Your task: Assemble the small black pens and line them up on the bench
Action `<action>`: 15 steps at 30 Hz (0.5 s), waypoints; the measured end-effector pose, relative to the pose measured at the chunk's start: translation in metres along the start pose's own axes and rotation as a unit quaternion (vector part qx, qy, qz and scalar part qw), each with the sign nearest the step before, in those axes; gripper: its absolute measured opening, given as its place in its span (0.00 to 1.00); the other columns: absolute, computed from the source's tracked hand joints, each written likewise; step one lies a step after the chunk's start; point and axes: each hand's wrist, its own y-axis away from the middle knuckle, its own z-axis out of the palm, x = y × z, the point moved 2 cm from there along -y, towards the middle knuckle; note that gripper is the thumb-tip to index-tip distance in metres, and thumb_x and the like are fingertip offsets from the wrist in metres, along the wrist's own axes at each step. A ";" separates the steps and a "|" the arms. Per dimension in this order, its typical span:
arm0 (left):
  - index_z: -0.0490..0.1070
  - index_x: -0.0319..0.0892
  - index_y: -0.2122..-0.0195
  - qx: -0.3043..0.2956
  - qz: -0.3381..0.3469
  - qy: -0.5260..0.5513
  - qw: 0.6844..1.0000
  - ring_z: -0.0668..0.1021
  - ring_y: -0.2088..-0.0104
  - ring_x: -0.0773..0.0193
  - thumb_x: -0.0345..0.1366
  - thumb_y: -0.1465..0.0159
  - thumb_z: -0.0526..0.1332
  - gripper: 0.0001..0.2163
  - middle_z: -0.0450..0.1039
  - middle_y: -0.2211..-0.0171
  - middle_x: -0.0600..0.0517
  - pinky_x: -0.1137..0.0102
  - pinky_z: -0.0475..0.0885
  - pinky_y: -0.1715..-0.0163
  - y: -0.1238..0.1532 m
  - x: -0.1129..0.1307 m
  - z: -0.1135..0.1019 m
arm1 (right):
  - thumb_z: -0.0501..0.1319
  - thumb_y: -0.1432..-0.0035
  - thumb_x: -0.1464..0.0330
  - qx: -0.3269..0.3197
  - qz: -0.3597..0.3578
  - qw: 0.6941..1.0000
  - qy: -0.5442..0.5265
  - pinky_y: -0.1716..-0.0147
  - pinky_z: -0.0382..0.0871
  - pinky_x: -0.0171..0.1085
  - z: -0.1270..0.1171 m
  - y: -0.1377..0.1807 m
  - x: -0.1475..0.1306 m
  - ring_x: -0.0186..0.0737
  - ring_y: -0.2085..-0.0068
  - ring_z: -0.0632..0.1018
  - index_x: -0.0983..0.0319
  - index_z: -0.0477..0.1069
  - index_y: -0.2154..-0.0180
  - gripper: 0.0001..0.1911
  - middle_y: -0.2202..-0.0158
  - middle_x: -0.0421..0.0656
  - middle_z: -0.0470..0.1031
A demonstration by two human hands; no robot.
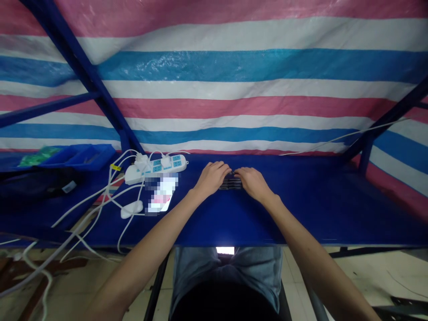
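Observation:
Both of my hands meet at the middle of the blue table (301, 209). My left hand (212, 176) and my right hand (253, 181) have their fingers curled over a small dark ridged object (230, 182) that lies on the table between them. Only a dark strip of it shows between the fingers, so I cannot name it. Each hand touches it from its own side.
A white power strip (157, 168) with plugs and white cables (100, 200) lies to the left, next to a blurred flat device (162, 195). Blue bins (80, 156) stand at the far left. A striped tarp (234, 80) and blue frame bars (87, 76) back the table.

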 end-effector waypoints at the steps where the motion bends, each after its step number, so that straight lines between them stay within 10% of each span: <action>1: 0.74 0.43 0.56 0.009 -0.005 0.015 1.000 0.77 0.56 0.57 0.40 0.21 0.49 0.15 0.76 0.59 0.49 0.61 0.66 0.55 -0.004 -0.002 0.001 | 0.53 0.26 0.70 -0.004 -0.001 1.000 0.002 0.57 0.63 0.41 0.000 -0.008 0.004 0.46 0.56 0.79 0.61 0.75 0.52 0.12 0.57 0.48 0.81; 15: 0.75 0.43 0.60 -0.011 -0.069 0.062 0.996 0.77 0.60 0.56 0.40 0.22 0.48 0.17 0.77 0.64 0.49 0.60 0.67 0.54 0.018 -0.022 0.022 | 0.52 0.31 0.76 0.065 -0.052 0.996 -0.010 0.56 0.67 0.42 0.039 -0.005 0.001 0.46 0.57 0.76 0.62 0.78 0.47 0.19 0.57 0.49 0.81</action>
